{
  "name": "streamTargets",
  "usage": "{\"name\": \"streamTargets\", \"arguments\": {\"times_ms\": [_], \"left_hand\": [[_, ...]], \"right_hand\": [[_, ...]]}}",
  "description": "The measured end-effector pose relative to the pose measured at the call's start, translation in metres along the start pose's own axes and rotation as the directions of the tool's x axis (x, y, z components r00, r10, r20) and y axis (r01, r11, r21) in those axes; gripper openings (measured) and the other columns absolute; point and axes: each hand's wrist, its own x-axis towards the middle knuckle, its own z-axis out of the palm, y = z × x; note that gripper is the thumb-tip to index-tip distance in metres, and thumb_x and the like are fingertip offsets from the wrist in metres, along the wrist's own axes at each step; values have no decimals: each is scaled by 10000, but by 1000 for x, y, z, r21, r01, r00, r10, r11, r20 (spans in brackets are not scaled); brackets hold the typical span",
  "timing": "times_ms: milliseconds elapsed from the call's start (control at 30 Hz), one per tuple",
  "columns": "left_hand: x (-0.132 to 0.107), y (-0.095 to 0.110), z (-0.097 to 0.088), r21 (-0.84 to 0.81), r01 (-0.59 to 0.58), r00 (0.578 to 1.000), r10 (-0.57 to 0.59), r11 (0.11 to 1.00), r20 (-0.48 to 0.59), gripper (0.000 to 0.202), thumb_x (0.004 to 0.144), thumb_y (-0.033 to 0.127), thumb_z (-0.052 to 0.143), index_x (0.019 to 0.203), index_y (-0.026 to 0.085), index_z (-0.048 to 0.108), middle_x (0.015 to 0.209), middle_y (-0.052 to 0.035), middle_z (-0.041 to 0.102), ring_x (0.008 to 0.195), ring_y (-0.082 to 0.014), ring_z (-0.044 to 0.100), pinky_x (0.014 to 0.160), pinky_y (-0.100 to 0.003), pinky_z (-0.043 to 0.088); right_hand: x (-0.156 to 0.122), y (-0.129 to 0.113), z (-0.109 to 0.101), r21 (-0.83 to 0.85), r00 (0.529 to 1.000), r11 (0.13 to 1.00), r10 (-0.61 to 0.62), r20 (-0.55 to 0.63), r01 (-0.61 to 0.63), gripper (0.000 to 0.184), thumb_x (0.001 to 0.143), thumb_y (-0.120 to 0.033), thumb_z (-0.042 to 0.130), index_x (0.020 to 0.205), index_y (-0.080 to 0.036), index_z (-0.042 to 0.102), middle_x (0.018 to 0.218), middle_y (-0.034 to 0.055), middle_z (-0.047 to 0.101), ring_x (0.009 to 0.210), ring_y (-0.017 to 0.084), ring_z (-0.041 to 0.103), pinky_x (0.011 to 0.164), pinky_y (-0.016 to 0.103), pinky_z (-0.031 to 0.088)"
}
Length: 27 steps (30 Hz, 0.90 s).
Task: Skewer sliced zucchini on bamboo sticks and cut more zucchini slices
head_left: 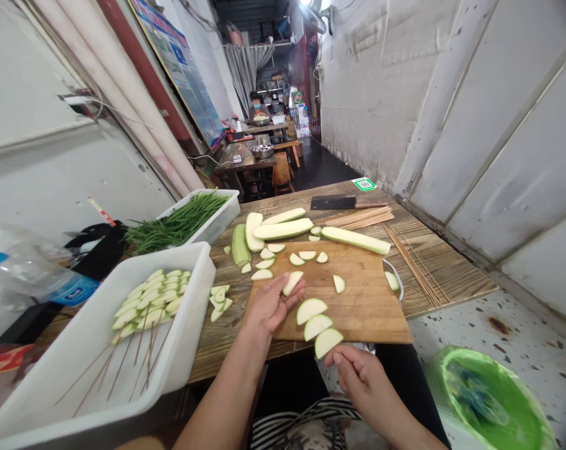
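Observation:
My left hand [271, 305] pinches a half-moon zucchini slice [292, 284] above the cutting board [362, 312]. In my right hand [360, 373], closed near the board's front edge, is a thin skewer, mostly hidden, with three zucchini slices [317, 327] threaded along it. The slices point toward my left hand. Loose zucchini slices [307, 255] lie on the board's far part, and another loose slice [339, 284] rests alone at its middle. Behind the board are peeled zucchini halves [283, 229].
At left, a white tub [170, 369] holds skewered slices [147, 300]; behind it stands a tub of green beans [180, 219]. A cleaver [334, 202] and bamboo skewers [362, 217] lie at the far right of the wooden table. A green bin [493, 400] stands on the floor at right.

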Motion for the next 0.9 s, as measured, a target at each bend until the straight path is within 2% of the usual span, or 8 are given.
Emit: {"name": "streamTargets", "arguments": {"times_ms": [133,300,600,733,900], "left_hand": [[2,-1,-3,15,14,999,-14,1000,44,84,761,121,605,817,59,607,833,-162,676,750,-209,667,698,-328,569],[2,0,-3,51,22,997,-25,998,71,85,759,109,598,808,45,624,809,-160,679,707,-189,663,669,-296,572],[-2,0,-2,139,20,996,-33,990,88,103,750,90,590,823,55,654,831,-139,681,699,-198,662,669,-319,573],[-4,1,1,186,39,995,-55,982,85,114,756,90,583,831,54,661,808,-142,682,681,-193,664,650,-297,571],[0,3,1,162,35,994,-50,986,93,92,756,93,583,779,54,663,803,-136,682,693,-185,659,657,-290,570]], "right_hand": [[0,-3,0,1,1000,1000,17,1,-17,314,885,-427,391,774,-161,513,480,-90,257,434,84,224,413,215,164],[-1,-4,0,-9,1000,1000,18,-3,-18,319,886,-427,392,777,-155,521,482,-87,273,437,83,233,416,213,178],[-3,-1,0,18,999,999,47,10,-47,314,888,-421,399,785,-153,525,492,-92,248,438,80,221,410,210,163],[-2,-3,2,7,999,999,33,4,-33,321,893,-425,383,785,-153,516,485,-90,265,438,82,225,413,213,165],[-4,-4,3,-13,1000,1000,20,-13,-20,323,894,-423,374,776,-154,508,493,-91,252,443,84,225,416,216,171]]}}
